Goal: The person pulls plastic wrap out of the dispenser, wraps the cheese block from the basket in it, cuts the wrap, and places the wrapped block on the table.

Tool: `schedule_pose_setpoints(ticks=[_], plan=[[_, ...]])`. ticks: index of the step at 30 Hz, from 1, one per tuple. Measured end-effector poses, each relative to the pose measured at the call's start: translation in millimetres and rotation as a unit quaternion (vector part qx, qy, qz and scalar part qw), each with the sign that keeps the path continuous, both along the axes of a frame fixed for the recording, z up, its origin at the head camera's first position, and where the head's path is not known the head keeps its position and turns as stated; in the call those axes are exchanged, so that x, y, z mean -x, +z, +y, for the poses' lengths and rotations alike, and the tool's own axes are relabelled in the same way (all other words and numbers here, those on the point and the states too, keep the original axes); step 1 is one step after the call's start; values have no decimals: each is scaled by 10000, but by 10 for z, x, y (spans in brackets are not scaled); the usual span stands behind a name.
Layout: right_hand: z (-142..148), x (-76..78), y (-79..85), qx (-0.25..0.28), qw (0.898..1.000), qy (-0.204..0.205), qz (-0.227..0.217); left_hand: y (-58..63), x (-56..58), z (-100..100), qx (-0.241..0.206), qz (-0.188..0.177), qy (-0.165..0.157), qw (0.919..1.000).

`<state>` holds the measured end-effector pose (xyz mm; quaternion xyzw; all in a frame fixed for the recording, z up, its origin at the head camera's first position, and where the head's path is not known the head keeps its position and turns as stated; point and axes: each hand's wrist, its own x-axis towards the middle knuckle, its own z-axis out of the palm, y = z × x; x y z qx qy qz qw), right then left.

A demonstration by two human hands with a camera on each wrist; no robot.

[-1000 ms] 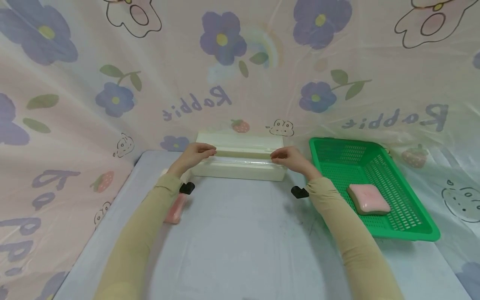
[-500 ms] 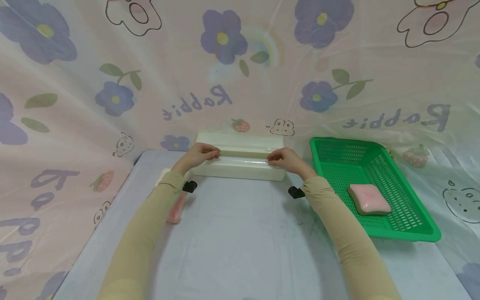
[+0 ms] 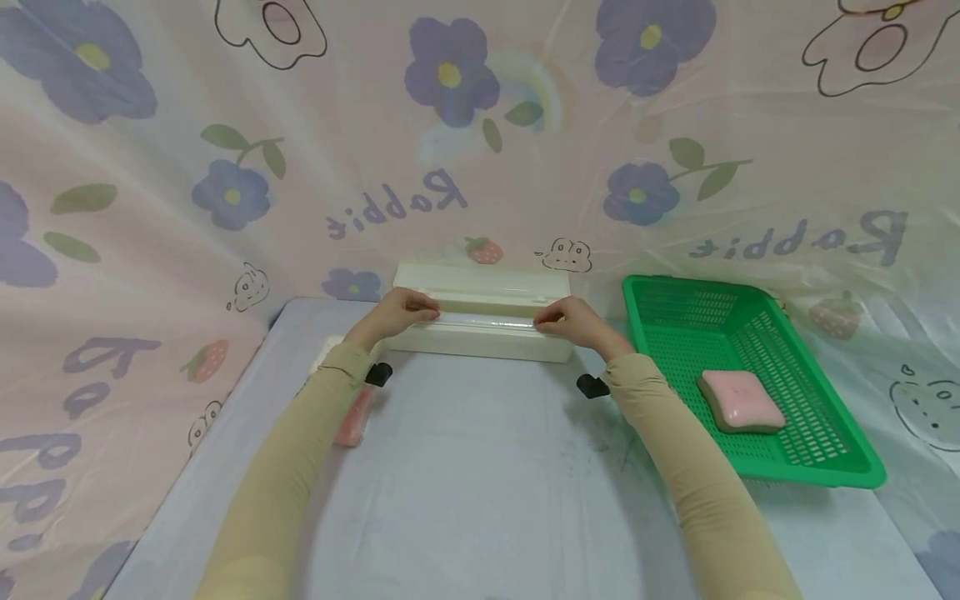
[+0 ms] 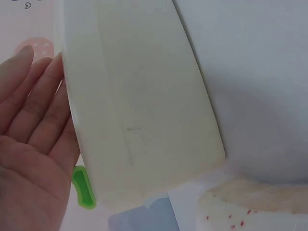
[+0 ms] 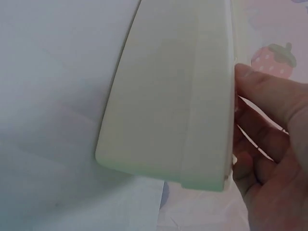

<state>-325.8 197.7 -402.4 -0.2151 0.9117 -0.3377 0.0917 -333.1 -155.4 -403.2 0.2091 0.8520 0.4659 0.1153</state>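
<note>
A cream, long dispenser box (image 3: 480, 342) lies at the table's back edge, its lid (image 3: 480, 279) tilted up behind it. Along its opening shows a strip of shiny clear film (image 3: 486, 321). At the box's left end is my left hand (image 3: 393, 315); in the left wrist view its fingers lie fairly straight behind the box, thumb apart. My right hand (image 3: 576, 321) is at the right end, its thumb touching the rim in the right wrist view and the other fingers bent behind it. Whether it pinches the film is hidden. A green piece (image 4: 84, 187) shows beside the box.
To the right stands a green perforated basket (image 3: 825, 479) with a pink-topped, bread-like square (image 3: 742, 400) in it. By my left forearm lie a pink item (image 3: 354, 417) and a pale item (image 3: 324, 354), both partly covered. A patterned curtain (image 3: 480, 150) hangs behind the table.
Both hands have shifted slightly inward along the box, towards each other, and then stayed nearly still. The box, basket and other items have not moved.
</note>
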Motion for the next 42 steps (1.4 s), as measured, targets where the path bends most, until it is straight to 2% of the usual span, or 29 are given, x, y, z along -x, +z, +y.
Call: schedule_pose_setpoints(ticks=[5,11,15,16,22,23,25,31,35,42], plan=[[-6,0,9,-27,10000,-8,-87,-2,-1,-15,148,83,13,9999],[-7,34,-11,-127,9998,-47,-158,-17,11,-18,81,-48,-70,9999],[-6,53,-20,-169,9995,-110,-224,-23,18,-7,102,53,-98,9999],[-10,55,-17,-181,9995,-124,-239,25,-18,10,101,53,-88,9999],[-37,63,-10,-303,9993,-116,-194,41,-21,37,37,164,126,9998],[-40,66,-15,-314,9993,-107,-145,-9,18,28,54,226,184,9996],[-48,60,-23,-342,9994,-100,-19,-20,32,34,144,318,266,9990],[-69,65,-51,-431,9985,-161,302,-36,43,54,250,171,467,9985],[-92,62,-45,-466,9977,-212,444,-36,35,66,103,75,604,9981],[-131,60,-32,-363,9975,-446,402,-50,59,64,-47,300,755,9967]])
